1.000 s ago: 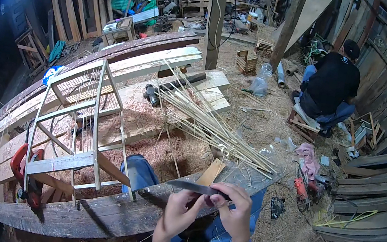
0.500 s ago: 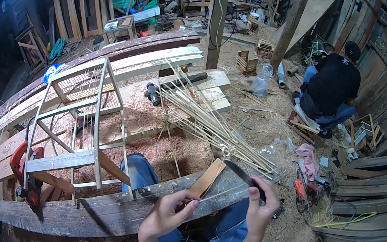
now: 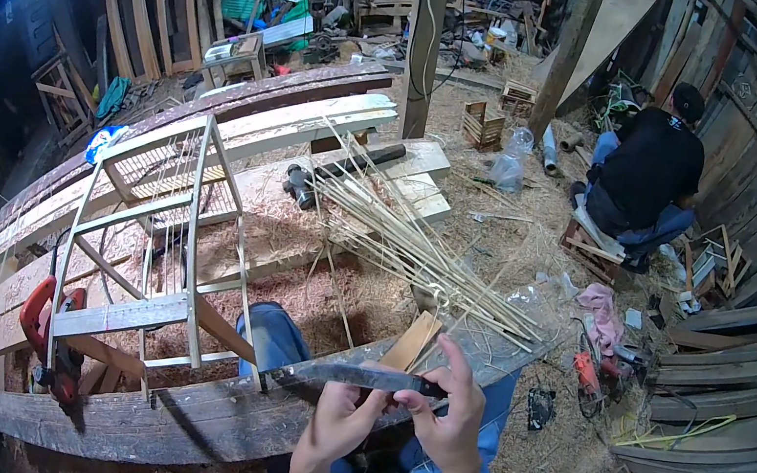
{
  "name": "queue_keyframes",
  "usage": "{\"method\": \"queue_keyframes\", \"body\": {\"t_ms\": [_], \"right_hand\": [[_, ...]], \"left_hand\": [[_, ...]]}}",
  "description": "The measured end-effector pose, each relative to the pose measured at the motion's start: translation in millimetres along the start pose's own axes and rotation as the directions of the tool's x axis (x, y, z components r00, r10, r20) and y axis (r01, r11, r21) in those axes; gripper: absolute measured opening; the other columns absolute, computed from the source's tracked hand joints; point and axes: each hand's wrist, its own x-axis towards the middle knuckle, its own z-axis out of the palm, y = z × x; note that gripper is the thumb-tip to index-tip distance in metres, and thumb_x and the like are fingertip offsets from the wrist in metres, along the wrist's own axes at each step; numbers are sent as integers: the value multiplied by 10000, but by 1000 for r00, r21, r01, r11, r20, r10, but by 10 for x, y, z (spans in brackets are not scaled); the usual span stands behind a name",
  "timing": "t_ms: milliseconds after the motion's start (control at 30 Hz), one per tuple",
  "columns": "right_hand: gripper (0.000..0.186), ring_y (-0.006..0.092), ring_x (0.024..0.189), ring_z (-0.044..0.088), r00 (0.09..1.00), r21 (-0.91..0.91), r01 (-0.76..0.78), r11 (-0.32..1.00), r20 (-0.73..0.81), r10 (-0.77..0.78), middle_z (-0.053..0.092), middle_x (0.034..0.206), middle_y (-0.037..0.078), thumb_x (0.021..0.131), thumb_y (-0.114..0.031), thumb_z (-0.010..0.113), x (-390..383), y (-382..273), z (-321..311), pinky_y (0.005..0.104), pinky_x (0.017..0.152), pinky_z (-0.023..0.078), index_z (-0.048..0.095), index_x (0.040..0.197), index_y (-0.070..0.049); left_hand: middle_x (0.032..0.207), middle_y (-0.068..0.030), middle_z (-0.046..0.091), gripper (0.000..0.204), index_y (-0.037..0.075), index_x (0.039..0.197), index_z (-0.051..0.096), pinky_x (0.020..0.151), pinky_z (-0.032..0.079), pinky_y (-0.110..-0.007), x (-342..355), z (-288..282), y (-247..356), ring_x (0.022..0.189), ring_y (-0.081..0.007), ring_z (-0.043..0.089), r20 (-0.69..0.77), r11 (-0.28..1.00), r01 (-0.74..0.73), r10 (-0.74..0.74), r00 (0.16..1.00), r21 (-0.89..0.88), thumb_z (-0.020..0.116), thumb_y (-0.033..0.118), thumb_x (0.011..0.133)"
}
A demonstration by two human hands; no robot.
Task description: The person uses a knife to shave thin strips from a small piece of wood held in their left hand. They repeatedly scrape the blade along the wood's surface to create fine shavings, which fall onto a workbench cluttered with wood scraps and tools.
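My right hand [image 3: 453, 422] grips the handle end of a long dark knife [image 3: 346, 376], whose blade lies level and points left. My left hand [image 3: 339, 423] sits just under the blade, fingers curled around a thin strip that is too small to make out clearly. Both hands hover above a weathered plank [image 3: 171, 422] that runs across in front of my knees. A small wooden block [image 3: 411, 341] rests on that plank just beyond the knife.
A wooden frame rack [image 3: 160, 242] stands to the left. A bundle of thin bamboo strips [image 3: 407, 241] lies on the sawdust floor ahead. A red power saw [image 3: 46, 333] lies at far left. A person in black [image 3: 645, 180] sits at the back right. Stacked planks [image 3: 721, 390] line the right.
Half a second ago my hands were apart, the right one raised to the right. They have come together again and the knife is level in front of me.
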Motion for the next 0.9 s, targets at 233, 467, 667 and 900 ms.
{"method": "queue_keyframes", "body": {"t_ms": [233, 467, 667, 900], "right_hand": [[622, 182, 776, 618, 966, -95, 215, 972, -123, -225, 610, 885, 102, 786, -320, 830, -47, 132, 51, 297, 730, 482, 459, 1181, -15], [563, 210, 664, 619, 973, 244, 48, 969, -233, 11, 624, 792, 94, 732, -315, 868, -54, 294, -19, 320, 617, 509, 449, 981, -34], [543, 235, 631, 559, 997, 106, 59, 993, -51, -54, 565, 737, 45, 732, -432, 837, -45, 180, 31, 362, 596, 449, 485, 929, -68], [555, 237, 642, 534, 995, 52, 101, 993, -32, -100, 557, 735, 29, 727, -477, 818, -67, 217, -3, 372, 600, 429, 477, 910, -80]], "left_hand": [[919, -39, 644, 156, -47, 1094, 617, 717, 483, -221, -21, 67, -35, 821, -78, 587, -23, 987, -90, 94, 995, 130, 559, 38, 977], [808, 16, 614, 149, -26, 1037, 646, 616, 431, -221, -57, 65, 25, 739, -52, 535, 32, 994, 91, -93, 995, 58, 593, 102, 985], [959, -13, 593, 148, -22, 1118, 573, 755, 450, -212, -51, 27, -41, 884, -51, 541, 24, 997, -1, -1, 1000, 78, 509, 42, 1001], [958, -15, 587, 142, -16, 1120, 564, 745, 442, -201, -116, 60, 60, 859, -45, 527, 30, 991, 35, -39, 999, 128, 511, 37, 1000]]}}
